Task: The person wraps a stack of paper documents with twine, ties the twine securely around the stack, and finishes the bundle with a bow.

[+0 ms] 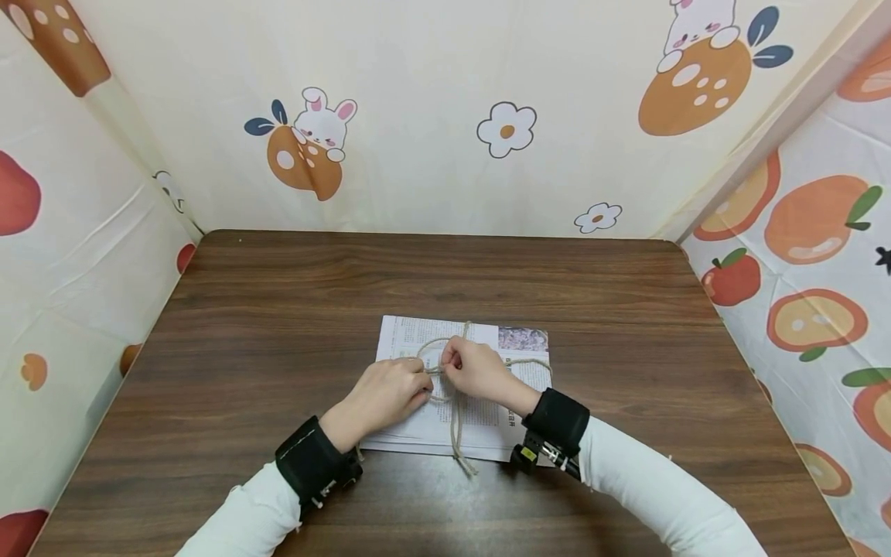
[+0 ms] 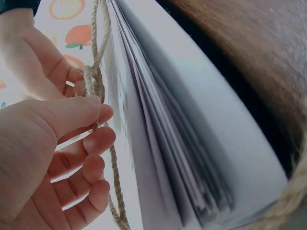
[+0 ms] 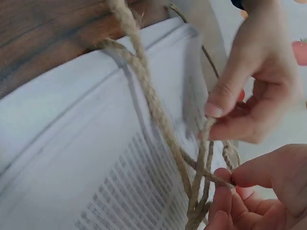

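A stack of newspapers [image 1: 480,437], printed with text and a purplish picture, lies flat on the table with twine [image 1: 455,422] crossing it both ways. Over the crossing, my left hand [image 1: 390,391] pinches a strand between thumb and forefinger; the left wrist view shows its other fingers loosely bent. Just to the right, my right hand [image 1: 480,370] pinches another piece of twine [image 3: 216,178] between thumb and fingertips. A twine loop [image 1: 430,348] stands up between the hands. Loose twine ends [image 1: 465,464] hang past the stack's near edge. Fingers partly hide the knot area.
The brown wooden table [image 1: 244,348] extends around the stack on all sides. A pale patterned curtain [image 1: 418,155] stands behind it, with fruit-printed sheets [image 1: 800,309] at the sides. Black bands [image 1: 557,422] carrying cameras sit on both wrists.
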The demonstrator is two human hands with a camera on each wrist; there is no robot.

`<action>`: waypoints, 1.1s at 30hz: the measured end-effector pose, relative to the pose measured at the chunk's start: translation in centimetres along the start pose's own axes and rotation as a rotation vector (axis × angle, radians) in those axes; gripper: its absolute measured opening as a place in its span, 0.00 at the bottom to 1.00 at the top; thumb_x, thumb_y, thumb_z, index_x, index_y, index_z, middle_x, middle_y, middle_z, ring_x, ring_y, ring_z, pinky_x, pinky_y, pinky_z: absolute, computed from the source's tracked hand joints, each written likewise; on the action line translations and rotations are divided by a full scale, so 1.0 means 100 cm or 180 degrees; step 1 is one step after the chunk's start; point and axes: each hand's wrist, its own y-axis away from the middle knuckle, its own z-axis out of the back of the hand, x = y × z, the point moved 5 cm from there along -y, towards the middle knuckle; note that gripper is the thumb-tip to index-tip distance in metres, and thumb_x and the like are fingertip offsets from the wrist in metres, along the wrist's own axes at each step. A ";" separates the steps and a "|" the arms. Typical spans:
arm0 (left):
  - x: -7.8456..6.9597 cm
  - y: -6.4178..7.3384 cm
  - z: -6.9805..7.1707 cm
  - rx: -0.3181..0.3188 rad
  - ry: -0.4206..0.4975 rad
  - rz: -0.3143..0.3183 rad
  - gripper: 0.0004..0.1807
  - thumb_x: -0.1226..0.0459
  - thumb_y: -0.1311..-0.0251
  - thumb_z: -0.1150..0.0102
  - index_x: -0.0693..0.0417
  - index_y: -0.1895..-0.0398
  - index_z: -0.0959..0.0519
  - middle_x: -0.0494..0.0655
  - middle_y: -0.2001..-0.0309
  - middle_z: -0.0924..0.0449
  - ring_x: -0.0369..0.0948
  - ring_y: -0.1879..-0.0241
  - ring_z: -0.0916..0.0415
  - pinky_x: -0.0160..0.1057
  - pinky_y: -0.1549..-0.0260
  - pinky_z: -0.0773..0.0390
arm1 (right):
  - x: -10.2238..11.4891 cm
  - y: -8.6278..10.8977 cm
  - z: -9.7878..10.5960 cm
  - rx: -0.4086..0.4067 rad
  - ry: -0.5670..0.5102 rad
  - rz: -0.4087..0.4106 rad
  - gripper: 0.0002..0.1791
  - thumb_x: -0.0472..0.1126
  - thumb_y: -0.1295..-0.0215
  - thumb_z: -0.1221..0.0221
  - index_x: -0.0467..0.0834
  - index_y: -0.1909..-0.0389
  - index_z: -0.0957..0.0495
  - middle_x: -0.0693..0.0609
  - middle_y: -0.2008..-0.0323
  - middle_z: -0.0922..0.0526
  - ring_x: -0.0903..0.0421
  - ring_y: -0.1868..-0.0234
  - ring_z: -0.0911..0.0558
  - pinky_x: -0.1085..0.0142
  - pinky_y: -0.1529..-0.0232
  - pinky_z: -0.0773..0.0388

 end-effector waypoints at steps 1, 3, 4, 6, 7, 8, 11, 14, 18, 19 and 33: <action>0.000 0.000 0.000 -0.0006 -0.0005 -0.0008 0.03 0.61 0.48 0.39 0.44 0.77 0.21 0.37 0.76 0.29 0.35 0.77 0.28 0.35 0.80 0.29 | -0.001 -0.001 0.001 0.0005 -0.0050 -0.0017 0.01 0.34 0.45 0.44 0.42 0.71 0.26 0.56 0.79 0.24 0.64 0.82 0.30 0.73 0.79 0.35; -0.001 -0.001 0.000 -0.0014 -0.0011 -0.0023 0.03 0.61 0.48 0.39 0.44 0.77 0.21 0.37 0.76 0.29 0.35 0.77 0.28 0.35 0.80 0.29 | -0.003 -0.002 0.005 0.0030 -0.0163 -0.0018 0.01 0.34 0.45 0.44 0.42 0.71 0.26 0.56 0.78 0.24 0.64 0.81 0.30 0.72 0.78 0.34; -0.001 -0.001 0.000 -0.0012 -0.0004 -0.0028 0.03 0.61 0.48 0.38 0.44 0.77 0.21 0.37 0.76 0.29 0.35 0.77 0.27 0.35 0.79 0.29 | -0.003 -0.002 0.006 0.0050 -0.0207 -0.0005 0.01 0.34 0.45 0.44 0.42 0.70 0.26 0.55 0.78 0.24 0.64 0.80 0.30 0.72 0.77 0.33; -0.001 -0.001 0.000 -0.0006 0.0013 -0.0031 0.03 0.60 0.48 0.38 0.45 0.77 0.21 0.38 0.75 0.28 0.35 0.77 0.27 0.35 0.79 0.29 | -0.004 -0.002 0.010 0.0081 -0.0317 -0.0002 0.02 0.34 0.45 0.44 0.43 0.70 0.25 0.55 0.77 0.24 0.64 0.77 0.29 0.72 0.74 0.32; -0.001 -0.001 0.000 0.0000 0.0020 -0.0028 0.03 0.60 0.48 0.38 0.45 0.77 0.21 0.38 0.75 0.28 0.35 0.76 0.27 0.35 0.79 0.28 | -0.005 -0.002 0.011 0.0107 -0.0367 -0.0003 0.03 0.34 0.45 0.44 0.43 0.69 0.25 0.55 0.76 0.24 0.64 0.77 0.28 0.71 0.73 0.32; -0.001 -0.002 0.001 0.0006 0.0031 -0.0024 0.03 0.60 0.48 0.38 0.45 0.77 0.21 0.38 0.75 0.28 0.35 0.76 0.27 0.35 0.79 0.28 | -0.006 -0.003 0.012 0.0145 -0.0429 -0.0003 0.03 0.34 0.44 0.44 0.43 0.69 0.25 0.55 0.76 0.24 0.64 0.76 0.28 0.71 0.73 0.31; -0.001 -0.002 0.003 0.0022 0.0055 -0.0011 0.03 0.60 0.48 0.37 0.45 0.77 0.21 0.38 0.74 0.28 0.35 0.76 0.27 0.35 0.78 0.28 | -0.009 -0.003 0.016 0.0256 -0.0633 -0.0041 0.03 0.34 0.41 0.46 0.42 0.67 0.25 0.54 0.75 0.24 0.62 0.75 0.26 0.70 0.73 0.31; -0.002 -0.003 0.004 0.0050 0.0050 -0.0015 0.03 0.60 0.48 0.37 0.45 0.76 0.21 0.38 0.74 0.28 0.35 0.76 0.27 0.36 0.78 0.28 | -0.011 -0.002 0.019 0.0318 -0.0772 -0.0058 0.03 0.34 0.40 0.46 0.41 0.66 0.25 0.54 0.74 0.25 0.61 0.74 0.25 0.70 0.73 0.30; -0.002 -0.003 0.003 0.0079 0.0025 -0.0025 0.03 0.59 0.47 0.38 0.45 0.76 0.21 0.37 0.74 0.28 0.35 0.77 0.27 0.35 0.78 0.28 | -0.011 -0.001 0.026 0.0308 -0.0715 0.0023 0.05 0.34 0.40 0.47 0.42 0.65 0.24 0.54 0.72 0.25 0.60 0.72 0.27 0.71 0.72 0.31; -0.003 -0.003 0.003 0.0076 0.0022 -0.0027 0.03 0.59 0.47 0.38 0.45 0.75 0.20 0.37 0.74 0.28 0.35 0.76 0.27 0.35 0.78 0.28 | -0.010 0.000 0.028 0.0308 -0.0679 0.0044 0.05 0.34 0.40 0.47 0.42 0.65 0.23 0.54 0.72 0.25 0.61 0.72 0.29 0.71 0.72 0.31; -0.006 -0.004 0.004 0.0023 0.0187 -0.0152 0.03 0.61 0.47 0.37 0.45 0.68 0.17 0.38 0.74 0.27 0.36 0.75 0.25 0.37 0.76 0.27 | -0.008 0.004 0.033 0.0341 0.0065 0.0657 0.06 0.32 0.40 0.46 0.43 0.67 0.22 0.54 0.72 0.20 0.66 0.79 0.33 0.74 0.77 0.35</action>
